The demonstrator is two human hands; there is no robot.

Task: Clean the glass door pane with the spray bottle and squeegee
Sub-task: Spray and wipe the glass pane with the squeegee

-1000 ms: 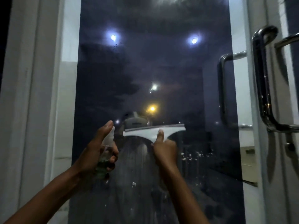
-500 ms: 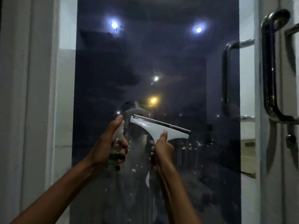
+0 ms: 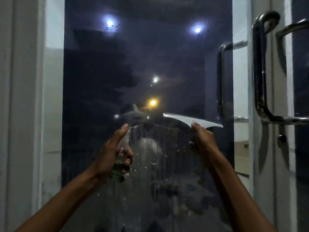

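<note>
The dark glass door pane (image 3: 147,64) fills the middle of the head view, wet with streaks and droplets in its lower half. My right hand (image 3: 203,141) grips the handle of a white squeegee (image 3: 189,120), whose blade lies against the glass at the pane's right side, tilted down to the right. My left hand (image 3: 113,153) holds a small clear spray bottle (image 3: 120,158) with greenish liquid, thumb raised, just in front of the glass left of centre.
A white door frame (image 3: 26,114) stands on the left. On the right are a chrome pull handle (image 3: 260,72) and a second one seen through the glass (image 3: 220,77), close to the squeegee's right tip. Lights reflect in the pane.
My right hand has carried the squeegee from the pane's middle to its right side, near the handle. My left hand with the bottle has stayed roughly in place.
</note>
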